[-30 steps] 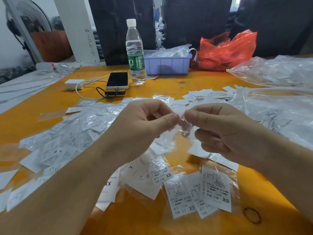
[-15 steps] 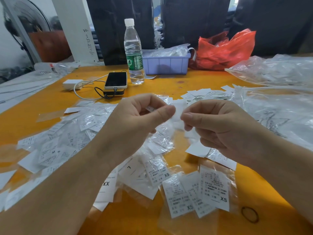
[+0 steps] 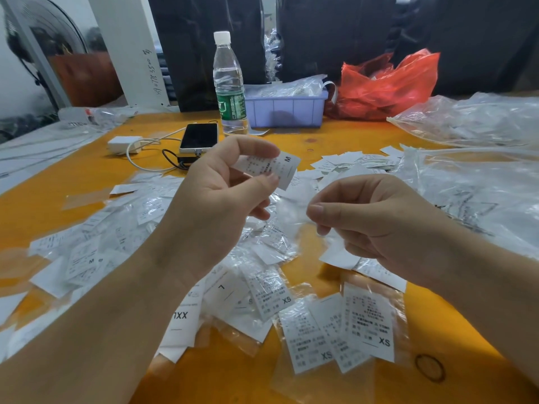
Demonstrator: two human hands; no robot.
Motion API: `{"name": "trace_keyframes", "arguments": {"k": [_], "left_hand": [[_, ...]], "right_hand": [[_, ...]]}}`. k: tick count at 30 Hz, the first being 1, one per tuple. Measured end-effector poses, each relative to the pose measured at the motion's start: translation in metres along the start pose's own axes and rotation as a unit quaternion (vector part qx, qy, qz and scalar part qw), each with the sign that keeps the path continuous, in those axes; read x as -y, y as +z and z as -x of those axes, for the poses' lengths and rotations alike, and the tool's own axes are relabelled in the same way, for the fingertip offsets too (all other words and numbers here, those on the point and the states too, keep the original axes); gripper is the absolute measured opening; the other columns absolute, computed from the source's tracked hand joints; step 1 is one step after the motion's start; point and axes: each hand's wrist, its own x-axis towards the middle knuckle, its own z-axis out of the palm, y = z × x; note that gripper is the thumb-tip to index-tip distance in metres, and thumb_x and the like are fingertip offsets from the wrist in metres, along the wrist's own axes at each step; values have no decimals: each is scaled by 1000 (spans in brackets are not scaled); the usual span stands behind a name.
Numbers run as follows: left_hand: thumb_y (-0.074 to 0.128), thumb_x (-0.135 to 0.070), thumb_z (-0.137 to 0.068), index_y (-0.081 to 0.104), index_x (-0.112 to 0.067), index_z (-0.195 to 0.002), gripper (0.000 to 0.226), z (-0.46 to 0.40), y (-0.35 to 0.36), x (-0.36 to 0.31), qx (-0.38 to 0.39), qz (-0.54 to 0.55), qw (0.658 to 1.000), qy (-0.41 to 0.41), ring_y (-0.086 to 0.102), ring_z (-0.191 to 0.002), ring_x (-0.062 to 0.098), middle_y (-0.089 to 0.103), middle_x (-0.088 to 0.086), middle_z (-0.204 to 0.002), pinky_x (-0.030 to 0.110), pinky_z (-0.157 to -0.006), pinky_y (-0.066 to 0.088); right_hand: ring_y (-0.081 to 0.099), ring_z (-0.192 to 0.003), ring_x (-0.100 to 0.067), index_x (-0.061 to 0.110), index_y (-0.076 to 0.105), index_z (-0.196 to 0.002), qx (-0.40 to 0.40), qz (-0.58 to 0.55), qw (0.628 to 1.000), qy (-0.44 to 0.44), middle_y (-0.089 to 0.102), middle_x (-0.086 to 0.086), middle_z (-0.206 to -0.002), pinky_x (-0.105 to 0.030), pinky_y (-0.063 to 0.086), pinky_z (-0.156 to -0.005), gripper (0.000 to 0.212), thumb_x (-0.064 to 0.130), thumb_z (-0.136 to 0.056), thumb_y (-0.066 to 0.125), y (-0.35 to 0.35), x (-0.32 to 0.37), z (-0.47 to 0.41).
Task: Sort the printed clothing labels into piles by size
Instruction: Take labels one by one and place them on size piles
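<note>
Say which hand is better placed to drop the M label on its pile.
Left. The left hand already pinches the M label and hangs nearest the label marked M at the table's left. The right hand holds only a blurred clear wrapper.

There is a single view, from a camera worn on the person's head, looking forward and down across the orange table (image 3: 344, 141). It sits close over the work: both forearms enter from the bottom edge, and the left hand (image 3: 221, 196) and right hand (image 3: 376, 220) fill the middle. Beyond the hands the table runs away to a water bottle (image 3: 229, 86) standing near its far edge, with dark shapes behind that. The wide lens bends the table's sides outward. No second view overlaps it.
</note>
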Motion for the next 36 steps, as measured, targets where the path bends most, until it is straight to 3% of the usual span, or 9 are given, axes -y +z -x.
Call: {"name": "trace_keyframes", "arguments": {"k": [7, 13, 19, 24, 36], "left_hand": [[67, -23, -77, 66, -34, -99, 24, 2, 1, 0, 5, -31, 999, 4, 64, -64, 14, 67, -7, -72, 30, -66, 58], [68, -24, -75, 61, -33, -106, 33, 2, 3, 1, 22, -37, 999, -1, 61, -68, 9, 67, -4, -86, 22, -62, 54], [69, -26, -72, 56, -37, -112, 44, 1, 4, 3, 32, -42, 998, -15, 63, -70, 7, 68, -13, -80, 22, -62, 54], [68, -24, -71, 60, -37, -110, 42, 1, 2, 3, 34, -45, 998, -27, 63, -70, 6, 67, -16, -82, 22, -63, 54], [67, -19, -68, 64, -41, -105, 43, 1, 1, 2, 80, -46, 995, -44, 61, -70, 7, 65, -3, -86, 23, -64, 54]], "right_hand": [[30, -35, -7, 11, 74, -71, -20, 27, 999, -21, 63, -8, -59, -17, 25, -36, 18, 25, -60, 74, 1, -1, 1], [31, -36, -7, 13, 75, -71, -43, 57, 997, -29, 64, -6, -60, -19, 26, -37, 22, 31, -58, 74, 1, 0, 1], [31, -35, -6, 12, 73, -69, -60, 68, 995, -30, 61, -3, -57, -18, 27, -37, 6, 17, -73, 75, 2, 1, 2], [29, -34, -3, 9, 69, -69, -71, 67, 995, -33, 53, 8, -44, -17, 25, -37, 12, 11, -81, 70, 2, 3, 4], [31, -32, -2, 6, 66, -70, -70, 65, 995, -31, 51, 9, -40, -15, 27, -36, 15, 8, -85, 67, 3, 6, 4]]}}
